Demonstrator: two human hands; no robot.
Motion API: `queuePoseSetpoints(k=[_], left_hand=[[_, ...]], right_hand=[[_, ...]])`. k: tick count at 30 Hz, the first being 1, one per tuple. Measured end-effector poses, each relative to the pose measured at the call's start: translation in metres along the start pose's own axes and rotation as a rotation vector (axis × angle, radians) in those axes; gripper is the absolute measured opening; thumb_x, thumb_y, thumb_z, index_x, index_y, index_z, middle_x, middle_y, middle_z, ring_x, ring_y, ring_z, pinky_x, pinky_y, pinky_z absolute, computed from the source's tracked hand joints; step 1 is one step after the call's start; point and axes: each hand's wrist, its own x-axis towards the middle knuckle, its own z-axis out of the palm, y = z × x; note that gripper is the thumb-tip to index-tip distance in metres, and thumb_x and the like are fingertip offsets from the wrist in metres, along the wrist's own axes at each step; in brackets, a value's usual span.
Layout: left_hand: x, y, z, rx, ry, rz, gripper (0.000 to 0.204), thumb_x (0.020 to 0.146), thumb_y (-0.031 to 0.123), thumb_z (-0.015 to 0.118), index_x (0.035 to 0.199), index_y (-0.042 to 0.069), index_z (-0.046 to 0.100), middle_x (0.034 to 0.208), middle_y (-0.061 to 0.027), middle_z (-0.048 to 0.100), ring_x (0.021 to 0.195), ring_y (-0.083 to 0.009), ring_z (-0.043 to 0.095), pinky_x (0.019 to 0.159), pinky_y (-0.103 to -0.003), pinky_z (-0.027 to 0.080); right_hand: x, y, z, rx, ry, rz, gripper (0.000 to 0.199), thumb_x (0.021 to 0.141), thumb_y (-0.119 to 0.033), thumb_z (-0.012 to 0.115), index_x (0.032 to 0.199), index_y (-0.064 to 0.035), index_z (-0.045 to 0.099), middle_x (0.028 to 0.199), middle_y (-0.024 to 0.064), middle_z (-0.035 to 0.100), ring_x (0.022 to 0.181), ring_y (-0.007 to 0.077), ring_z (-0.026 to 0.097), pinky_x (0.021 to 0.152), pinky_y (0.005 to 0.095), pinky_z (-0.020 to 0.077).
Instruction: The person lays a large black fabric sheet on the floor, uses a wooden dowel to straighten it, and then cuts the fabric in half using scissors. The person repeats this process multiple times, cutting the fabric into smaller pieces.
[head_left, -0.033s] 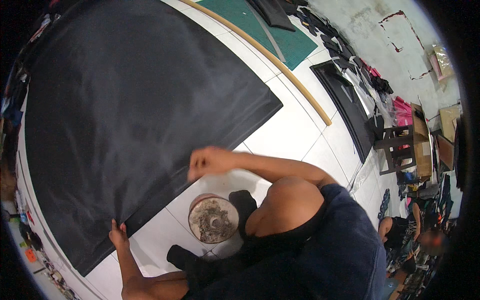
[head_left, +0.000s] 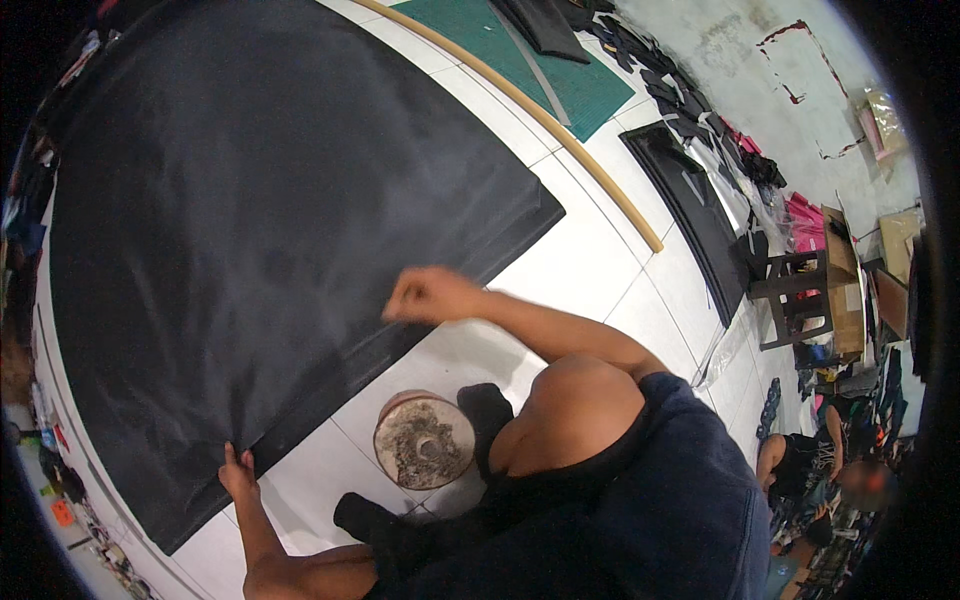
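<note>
White tiled floor [head_left: 575, 262], black sheet [head_left: 270, 220] beneath left hand [head_left: 238, 474], unclenched, and right hand [head_left: 437, 297], loosely clenched

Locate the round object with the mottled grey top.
Head view, below and slightly left of centre: the round object is just on the person's side of the black sheet's near edge, below the right hand in the picture.

A broad, faintly shiny black sheet [head_left: 250, 200] lies spread before you on white tiles [head_left: 590, 262], slight ripples crossing its surface.
</note>
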Motion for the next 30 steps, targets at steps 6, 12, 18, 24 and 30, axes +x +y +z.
queuePoseSetpoints(k=[6, 12, 18, 24, 30], left_hand=[[-0.031, -0.016, 0.001, 0.191, 0.067, 0.045, 0.031, 0.091, 0.024, 0.066, 0.09, -0.005, 0.056, 0.074, -0.0097, 0.059, 0.056, -0.0159, 0.058, 0.049, -0.025, 0.049], [-0.035, -0.036, 0.004, 0.156, 0.09, 0.048, 0.03, 0.091, 0.025, 0.066, 0.085, -0.001, 0.052, 0.067, -0.0081, 0.057, 0.052, -0.0147, 0.056, 0.046, -0.025, 0.046], [-0.026, -0.02, -0.01, 0.161, 0.069, 0.046, 0.031, 0.09, 0.029, 0.067, 0.086, 0.002, 0.052, 0.063, -0.0058, 0.055, 0.053, -0.0137, 0.055, 0.046, -0.025, 0.045], [-0.027, -0.024, -0.013, 0.189, -0.015, -0.015, 0.027, 0.089, 0.029, 0.07, 0.086, 0.004, 0.059, 0.064, -0.0037, 0.055, 0.054, -0.0123, 0.055, 0.048, -0.024, 0.045], [-0.035, -0.019, -0.015, 0.257, -0.055, -0.002, 0.034, 0.089, 0.035, 0.07, 0.075, 0.006, 0.058, 0.061, -0.0021, 0.055, 0.051, -0.0105, 0.053, 0.047, -0.023, 0.043]], right_hand=[[-0.041, 0.21, -0.139, -0.396, 0.939, 0.649, 0.05, 0.086, -0.042, 0.067, 0.113, -0.0007, 0.059, 0.101, 0.0212, 0.067, 0.099, 0.0345, 0.065, 0.086, 0.0429, 0.0498], [-0.05, 0.274, -0.214, -0.458, 0.942, 0.645, 0.057, 0.086, -0.045, 0.066, 0.119, 0.001, 0.059, 0.112, 0.0261, 0.061, 0.106, 0.0385, 0.061, 0.09, 0.0445, 0.0497], [-0.025, 0.268, -0.218, -0.456, 0.951, 0.608, 0.047, 0.078, -0.045, 0.075, 0.084, -0.0005, 0.061, 0.075, 0.0151, 0.064, 0.071, 0.0284, 0.063, 0.067, 0.0379, 0.0487], [-0.051, 0.287, -0.225, -0.411, 0.887, 0.583, 0.04, 0.082, -0.039, 0.074, 0.095, -0.0028, 0.066, 0.082, 0.0127, 0.068, 0.076, 0.0225, 0.065, 0.071, 0.035, 0.0509], [-0.046, 0.294, -0.217, -0.243, 0.929, 0.654, 0.041, 0.086, -0.034, 0.071, 0.115, -0.0056, 0.069, 0.091, 0.013, 0.07, 0.081, 0.0209, 0.067, 0.075, 0.0323, 0.0511]])
